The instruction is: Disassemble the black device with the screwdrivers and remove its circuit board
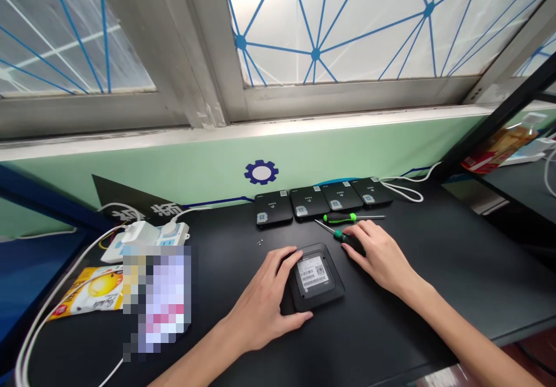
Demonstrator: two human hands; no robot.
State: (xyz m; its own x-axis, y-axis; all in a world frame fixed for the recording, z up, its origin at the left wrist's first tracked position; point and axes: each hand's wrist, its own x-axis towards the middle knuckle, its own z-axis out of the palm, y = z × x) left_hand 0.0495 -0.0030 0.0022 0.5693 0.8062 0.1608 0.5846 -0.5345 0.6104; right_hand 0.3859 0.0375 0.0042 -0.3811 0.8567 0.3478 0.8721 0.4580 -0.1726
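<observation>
A square black device (333,285) lies on the dark desk with its white printed label facing up. My left hand (273,294) holds it from the left, fingertips at its upper left edge and thumb along the near side. To the right, my right hand (373,254) has its fingers round the black handle of a screwdriver (338,234), whose green collar and metal shaft point toward the back left. Just behind it lies a second screwdriver (340,218) with a bright green and black handle. Several tiny screws (259,242) are scattered behind the device.
Several similar black boxes (273,208) stand in a row against the green wall. A white power strip (174,236) with plugs, a yellow snack bag (93,288) and a blurred-out object (165,300) are at left. A white cable (408,193) lies at back right.
</observation>
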